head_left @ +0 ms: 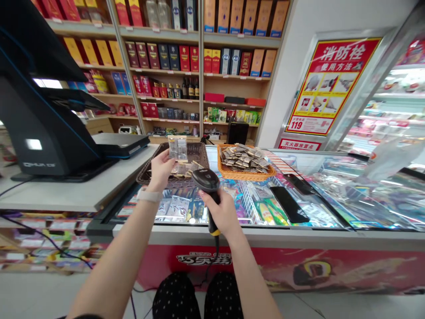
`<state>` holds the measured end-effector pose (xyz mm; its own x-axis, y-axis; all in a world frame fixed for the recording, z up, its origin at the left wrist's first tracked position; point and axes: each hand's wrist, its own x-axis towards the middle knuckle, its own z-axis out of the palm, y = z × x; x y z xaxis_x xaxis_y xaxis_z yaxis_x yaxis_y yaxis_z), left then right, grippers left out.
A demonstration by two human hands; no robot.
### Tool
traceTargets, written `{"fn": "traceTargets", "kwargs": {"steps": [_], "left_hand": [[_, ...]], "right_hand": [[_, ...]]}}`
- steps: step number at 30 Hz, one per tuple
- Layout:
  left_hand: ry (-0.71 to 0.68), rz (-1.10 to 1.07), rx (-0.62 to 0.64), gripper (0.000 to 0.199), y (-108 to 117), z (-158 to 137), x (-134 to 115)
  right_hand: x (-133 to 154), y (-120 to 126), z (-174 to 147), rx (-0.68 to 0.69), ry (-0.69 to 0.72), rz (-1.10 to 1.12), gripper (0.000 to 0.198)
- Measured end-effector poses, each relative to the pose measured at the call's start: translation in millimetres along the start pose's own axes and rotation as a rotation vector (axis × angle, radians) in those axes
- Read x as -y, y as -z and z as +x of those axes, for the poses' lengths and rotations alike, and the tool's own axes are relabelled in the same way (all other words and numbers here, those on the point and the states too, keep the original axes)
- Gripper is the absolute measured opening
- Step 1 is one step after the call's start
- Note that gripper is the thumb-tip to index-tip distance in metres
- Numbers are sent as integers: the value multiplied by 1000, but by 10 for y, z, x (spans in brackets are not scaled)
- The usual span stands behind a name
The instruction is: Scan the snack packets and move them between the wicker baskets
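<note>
My left hand point(161, 169) pinches a small clear packet point(178, 148) with greyish contents, raised over a dark brown wicker basket point(146, 174). A few similar packets point(184, 169) lie in that basket. In my right hand point(222, 212) is a black barcode scanner point(206, 179) with a yellow-tipped handle, its head tilted toward the dark basket. The scanner's cable hangs down in front of the freezer. Just right of it, an orange wicker basket point(247, 176) holds a heap of small packets point(245, 158).
Both baskets stand on a glass-topped chest freezer point(212, 229) filled with packaged goods. Two dark phones point(289, 204) lie on its glass at right. On the left counter point(63, 190) stands a black checkout terminal point(43, 110). Shelves point(159, 71) of boxes and bottles line the wall behind.
</note>
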<state>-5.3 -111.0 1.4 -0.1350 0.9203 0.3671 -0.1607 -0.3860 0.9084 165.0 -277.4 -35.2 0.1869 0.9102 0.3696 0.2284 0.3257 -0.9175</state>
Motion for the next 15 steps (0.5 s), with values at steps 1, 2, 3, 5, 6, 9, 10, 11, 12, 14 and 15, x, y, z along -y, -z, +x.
{"fn": "traceTargets", "kwargs": {"steps": [1,2,3,5,6,9,10,11,12,14,15], "left_hand": [[-1,97,-17,45,72,203,-25],[16,226,-48,39,145,386,-35],[54,398,-84,34,217,542,-31],[115,793,-113,27,353,767,6],[144,945,-108,26,413,836,35],[151,1267,-2,27,550,911,128],[126,1348,50,28,579,908,150],[94,1431,105,29,597,900,162],[59,1493,150,30,603,887,162],[-23,1536,195,33,561,857,126],[-76,1533,205,34,504,837,94]], "right_hand": [[10,-68,62,9,13,-12,42],[17,-136,111,27,13,-39,42],[22,-201,148,36,7,-57,41],[28,-315,186,71,-2,-88,40],[30,-361,191,85,-5,-107,40],[33,-444,182,124,-28,-138,39],[33,-452,177,128,-34,-146,38],[32,-450,172,126,-37,-153,38],[30,-438,167,118,-37,-159,38],[20,-383,151,101,-52,-158,37],[10,-342,136,90,-64,-153,36]]}}
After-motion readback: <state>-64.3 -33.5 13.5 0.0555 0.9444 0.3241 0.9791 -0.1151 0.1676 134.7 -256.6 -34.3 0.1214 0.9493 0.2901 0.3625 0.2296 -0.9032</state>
